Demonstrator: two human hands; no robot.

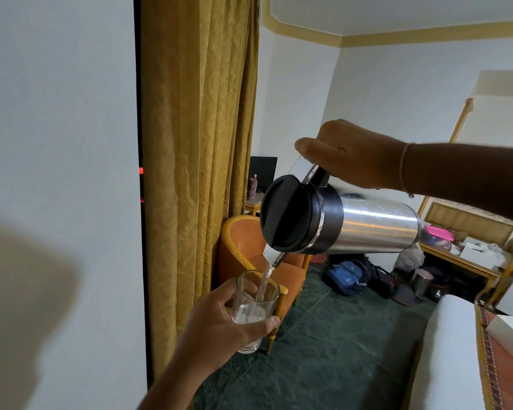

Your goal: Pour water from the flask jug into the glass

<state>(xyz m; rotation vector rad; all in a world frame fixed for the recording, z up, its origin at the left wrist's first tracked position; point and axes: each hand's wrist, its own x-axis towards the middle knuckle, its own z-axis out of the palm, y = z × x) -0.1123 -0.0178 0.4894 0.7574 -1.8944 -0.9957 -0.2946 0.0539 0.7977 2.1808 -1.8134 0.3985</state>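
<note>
Flask jug (367, 223) is tipped almost flat in mid-air, w/ its brushed steel cylinder body pointing right and the round black plastic lid facing you. Droplets speckle the steel near the top side. Your right hand (350, 155) is clenched round the jug's handle (305, 170), a shiny chrome strip w/ a black underside, thumb pressed along its top. A thin thread bracelet (404, 170) circles that wrist.

From the small spout at the lid's lower edge a narrow stream of water (264, 279) falls straight into the glass (253, 309), just below the jug and not touching it. It's a clear, straight-sided tumbler, held roughly upright, w/ water pooled in the lower part. Your left hand (219, 324) wraps the glass from the left, thumb across the front, fingers behind.

Both are held over a dark green floor (323, 335), approx centre frame. Behind the glass sits an orange tub chair (243, 241) w/ a curved yellow wood rim. A heavy mustard curtain (196, 143) w/ a crinkled weave hangs at left beside a plain white wall (57, 113). Blue backpack (345, 276) lies on the floor farther back. White bed edge (444, 350) shows at lower right.
</note>
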